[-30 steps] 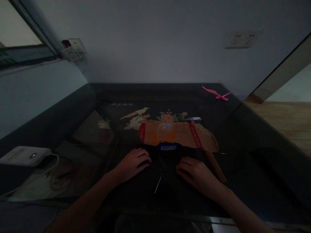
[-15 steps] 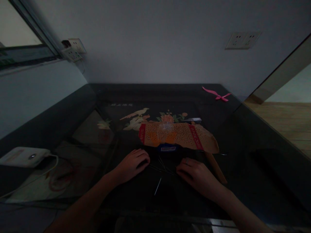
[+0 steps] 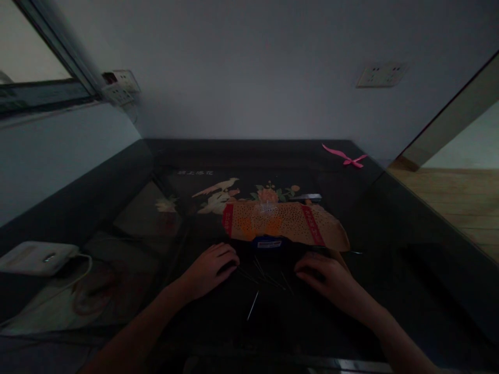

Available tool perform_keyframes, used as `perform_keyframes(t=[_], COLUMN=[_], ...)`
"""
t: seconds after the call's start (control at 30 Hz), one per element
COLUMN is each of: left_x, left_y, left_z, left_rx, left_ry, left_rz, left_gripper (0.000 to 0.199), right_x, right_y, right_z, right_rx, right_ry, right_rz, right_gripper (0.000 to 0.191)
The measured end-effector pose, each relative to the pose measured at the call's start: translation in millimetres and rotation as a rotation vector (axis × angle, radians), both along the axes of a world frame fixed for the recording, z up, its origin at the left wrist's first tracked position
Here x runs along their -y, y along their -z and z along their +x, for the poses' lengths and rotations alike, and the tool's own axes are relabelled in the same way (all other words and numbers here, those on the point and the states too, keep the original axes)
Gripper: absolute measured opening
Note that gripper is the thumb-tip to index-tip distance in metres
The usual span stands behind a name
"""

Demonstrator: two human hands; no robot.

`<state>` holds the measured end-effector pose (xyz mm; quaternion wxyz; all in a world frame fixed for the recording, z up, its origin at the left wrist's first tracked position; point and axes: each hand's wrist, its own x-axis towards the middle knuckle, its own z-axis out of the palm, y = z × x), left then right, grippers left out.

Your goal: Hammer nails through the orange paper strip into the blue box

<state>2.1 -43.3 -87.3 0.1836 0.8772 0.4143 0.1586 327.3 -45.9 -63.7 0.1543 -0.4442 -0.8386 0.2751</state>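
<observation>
On the dark tabletop, my left hand (image 3: pixel 214 264) rests with curled fingers, thumb and fingertips closed on the end of a thin metal rod (image 3: pixel 247 274). Several similar thin rods (image 3: pixel 268 279) lie crossed between my hands. Another bright rod (image 3: pixel 252 305) lies alone closer to me. My right hand (image 3: pixel 325 274) sits just right of the pile, fingers bent and tips together; whether something is in them is too dark to tell. Just beyond the hands lies a brown piece of packaging (image 3: pixel 268 221) with red bands and dark dots, a blue label (image 3: pixel 267 242) at its near edge.
A hammer's metal head (image 3: pixel 307 197) shows behind the packaging, which covers much of its wooden handle. A pink ribbon (image 3: pixel 351 160) lies at the back right. At the left is a white device (image 3: pixel 39 257) with a cable. A wall closes off the back.
My right hand has shifted right, away from the rods, leaving one of them lying separate. My left hand stays about where it was. The view has tilted slightly.
</observation>
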Motion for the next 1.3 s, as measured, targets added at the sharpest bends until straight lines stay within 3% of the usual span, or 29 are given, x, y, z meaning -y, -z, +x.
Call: perform_keyframes(t=[0.1, 0.23, 0.33, 0.43, 0.6, 0.73, 0.83, 1.3], left_x=[-3.5, -11.8, -19.7, -30.1, -47.6, -53.1, -52.6, -47.7], left_y=[-3.5, -14.4, -27.7, -41.3, -52.4, -49.9, -46.1, -43.8], left_z=[-7.1, -19.7, -21.8, -14.8, 3.3, 10.7, 12.7, 7.7], left_rx=[0.106, 0.300, 0.469, 0.649, 0.731, 0.790, 0.862, 0.921], left_ry=[-0.088, -0.343, -0.468, -0.501, -0.532, -0.538, -0.548, -0.514], left_rz=[-0.032, -0.060, -0.116, -0.216, -0.359, -0.431, -0.484, -0.487], left_gripper=[0.015, 0.017, 0.021, 0.033, 0.046, 0.049, 0.056, 0.057], right_x=[-0.6, -0.7, -4.2, -14.3, -39.0, -50.9, -56.1, -63.8], right_y=[-1.7, -1.2, -6.9, -16.9, -23.1, -20.9, -20.8, -14.7], right_z=[17.8, 50.7, 69.2, 71.6, 52.0, 40.2, 38.1, 30.0], right_rx=[-0.070, -0.191, -0.267, -0.385, -0.449, -0.465, -0.464, -0.455], right_ry=[0.077, 0.364, 0.561, 0.673, 0.621, 0.587, 0.575, 0.585], right_rz=[-0.082, -0.186, -0.127, -0.054, -0.106, -0.145, -0.148, -0.096], right_gripper=[0.017, 0.029, 0.031, 0.032, 0.039, 0.050, 0.048, 0.044])
